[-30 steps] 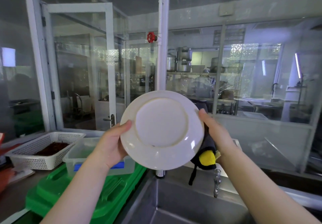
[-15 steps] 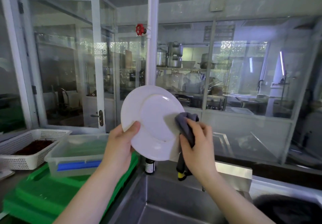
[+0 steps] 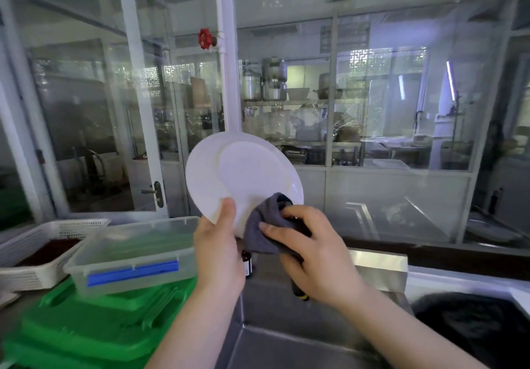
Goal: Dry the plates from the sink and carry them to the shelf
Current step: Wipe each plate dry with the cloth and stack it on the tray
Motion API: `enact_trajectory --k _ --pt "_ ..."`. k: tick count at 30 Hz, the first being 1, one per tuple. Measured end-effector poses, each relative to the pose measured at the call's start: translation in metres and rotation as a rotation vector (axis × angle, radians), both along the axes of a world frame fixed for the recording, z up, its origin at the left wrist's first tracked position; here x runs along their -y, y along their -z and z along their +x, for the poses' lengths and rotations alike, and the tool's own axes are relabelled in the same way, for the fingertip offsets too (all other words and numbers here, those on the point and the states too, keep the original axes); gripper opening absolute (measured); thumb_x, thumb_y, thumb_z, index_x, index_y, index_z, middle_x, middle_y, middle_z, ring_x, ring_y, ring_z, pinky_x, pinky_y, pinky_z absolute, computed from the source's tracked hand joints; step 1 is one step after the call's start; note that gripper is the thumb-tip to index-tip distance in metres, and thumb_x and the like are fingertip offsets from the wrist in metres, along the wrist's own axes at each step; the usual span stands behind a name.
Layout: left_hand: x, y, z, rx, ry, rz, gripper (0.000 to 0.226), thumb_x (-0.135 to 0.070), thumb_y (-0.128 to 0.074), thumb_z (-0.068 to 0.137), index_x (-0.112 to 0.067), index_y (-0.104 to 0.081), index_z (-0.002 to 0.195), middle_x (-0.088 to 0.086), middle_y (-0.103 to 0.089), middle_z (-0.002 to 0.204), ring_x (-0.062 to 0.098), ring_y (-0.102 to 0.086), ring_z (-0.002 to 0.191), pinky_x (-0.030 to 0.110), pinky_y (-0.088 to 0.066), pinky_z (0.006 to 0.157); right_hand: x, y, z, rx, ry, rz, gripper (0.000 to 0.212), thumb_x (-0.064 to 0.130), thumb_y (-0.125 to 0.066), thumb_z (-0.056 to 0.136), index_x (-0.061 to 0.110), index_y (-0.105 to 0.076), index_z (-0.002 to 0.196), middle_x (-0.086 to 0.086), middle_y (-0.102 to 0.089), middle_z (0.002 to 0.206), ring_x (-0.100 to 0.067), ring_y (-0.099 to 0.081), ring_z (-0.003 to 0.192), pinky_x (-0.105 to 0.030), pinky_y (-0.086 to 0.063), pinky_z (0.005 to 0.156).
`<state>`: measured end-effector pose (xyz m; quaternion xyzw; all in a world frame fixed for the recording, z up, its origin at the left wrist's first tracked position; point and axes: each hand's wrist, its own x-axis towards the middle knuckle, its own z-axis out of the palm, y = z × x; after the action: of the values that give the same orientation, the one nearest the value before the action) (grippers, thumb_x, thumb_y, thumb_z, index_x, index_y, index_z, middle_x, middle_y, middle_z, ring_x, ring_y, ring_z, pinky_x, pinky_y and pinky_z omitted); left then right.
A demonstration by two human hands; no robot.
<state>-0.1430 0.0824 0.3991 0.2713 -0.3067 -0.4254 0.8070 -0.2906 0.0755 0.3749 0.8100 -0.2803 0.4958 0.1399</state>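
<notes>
Head view, plate: I see the white plate [image 3: 243, 176] held up on edge above the steel sink [image 3: 286, 348], tilted.
Head view, left hand: my left hand [image 3: 219, 251] grasps the plate at its lower rim, thumb on the near face.
Head view, right hand: my right hand [image 3: 312, 256] clutches a grey cloth [image 3: 265, 228] and presses it to the plate's lower right edge.
Head view, left side: a clear box with blue clip [image 3: 132, 254] sits on green trays [image 3: 86, 325], beside a white basket [image 3: 43, 245].
</notes>
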Motion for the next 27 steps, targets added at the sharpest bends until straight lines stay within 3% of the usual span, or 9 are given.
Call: enact_trajectory --k 2,5,7,9,13,17,21,24,27 --pt "0.0 0.002 0.003 -0.022 0.017 -0.005 0.011 -0.016 -0.054 0.096 -0.02 -0.063 0.1 -0.006 -0.076 0.085 0.009 -0.072 0.074 0.023 -0.055 0.054 0.008 0.002 -0.021 0.085 0.041 0.107 0.035 0.009 -0.061 0.082 0.018 -0.069 0.115 -0.007 -0.057 0.117 -0.023 -0.058 0.103 -0.026 -0.047 0.088" --pt "0.001 0.003 0.006 -0.09 0.081 -0.026 0.012 -0.017 -0.056 0.094 -0.025 -0.062 0.101 -0.012 -0.075 0.086 0.005 -0.071 0.076 0.022 -0.056 0.056 0.018 -0.007 -0.037 0.515 0.076 0.518 0.02 0.01 -0.065 0.087 0.024 -0.066 0.101 0.004 -0.063 0.101 -0.012 -0.061 0.091 -0.025 -0.049 0.082" --pt "0.002 0.007 0.005 -0.144 0.168 -0.045 0.019 -0.02 -0.06 0.088 -0.024 -0.062 0.107 -0.009 -0.075 0.095 0.007 -0.072 0.083 0.023 -0.056 0.059 0.024 -0.017 -0.041 0.998 -0.194 0.936 0.008 0.019 -0.065 0.09 0.024 -0.063 0.096 -0.003 -0.072 0.092 -0.018 -0.069 0.081 -0.033 -0.055 0.067" --pt "0.003 0.013 0.001 -0.168 0.263 -0.041 0.035 -0.025 -0.063 0.079 -0.021 -0.061 0.114 -0.004 -0.074 0.104 0.01 -0.071 0.09 0.024 -0.057 0.063 0.023 -0.027 -0.043 1.236 -0.478 1.234 0.029 0.037 -0.071 0.081 0.016 -0.067 0.099 -0.011 -0.075 0.091 -0.026 -0.072 0.08 -0.036 -0.058 0.062" --pt "0.009 0.028 -0.005 -0.152 0.431 0.013 0.038 -0.026 -0.062 0.079 -0.016 -0.062 0.115 0.003 -0.073 0.109 0.015 -0.071 0.093 0.025 -0.058 0.064 0.013 -0.039 -0.042 0.964 -0.476 1.215 0.049 0.048 -0.077 0.052 0.016 -0.07 0.088 -0.002 -0.076 0.081 -0.015 -0.073 0.072 -0.022 -0.054 0.051" --pt "0.015 0.042 -0.008 0.023 0.429 0.081 0.052 -0.024 -0.062 0.082 -0.019 -0.051 0.132 0.008 -0.069 0.117 0.021 -0.07 0.096 0.031 -0.059 0.067 0.003 -0.032 -0.052 0.781 -0.463 0.948 0.044 0.033 -0.082 0.065 0.017 -0.066 0.103 0.004 -0.075 0.091 -0.015 -0.072 0.084 -0.024 -0.056 0.063" --pt "0.012 0.052 -0.021 0.431 0.177 0.117 0.072 -0.043 -0.078 0.075 -0.036 -0.044 0.137 0.002 -0.056 0.136 0.017 -0.061 0.112 0.041 -0.053 0.09 -0.01 -0.024 -0.064 0.087 0.181 0.179 0.022 0.029 -0.074 0.075 0.027 -0.066 0.095 0.011 -0.067 0.091 -0.015 -0.062 0.075 -0.029 -0.051 0.062" --pt "-0.001 0.046 -0.037 0.254 0.46 0.077 0.074 -0.069 -0.074 0.062 -0.021 -0.063 0.118 0.011 -0.07 0.115 0.025 -0.07 0.097 0.039 -0.058 0.069 -0.019 -0.003 -0.07 -0.253 0.347 -0.129 0.032 0.023 -0.074 0.066 0.022 -0.071 0.098 0.0 -0.067 0.092 -0.029 -0.059 0.066 -0.034 -0.048 0.056" --pt "-0.002 0.055 -0.055 0.126 0.536 0.212 0.038 -0.031 -0.06 0.089 -0.004 -0.06 0.116 0.017 -0.071 0.106 0.029 -0.071 0.091 0.04 -0.059 0.064 -0.024 0.018 -0.087 -0.388 0.384 -0.16 0.04 0.012 -0.073 0.062 0.023 -0.072 0.1 0.0 -0.067 0.09 -0.026 -0.057 0.066 -0.03 -0.041 0.057"
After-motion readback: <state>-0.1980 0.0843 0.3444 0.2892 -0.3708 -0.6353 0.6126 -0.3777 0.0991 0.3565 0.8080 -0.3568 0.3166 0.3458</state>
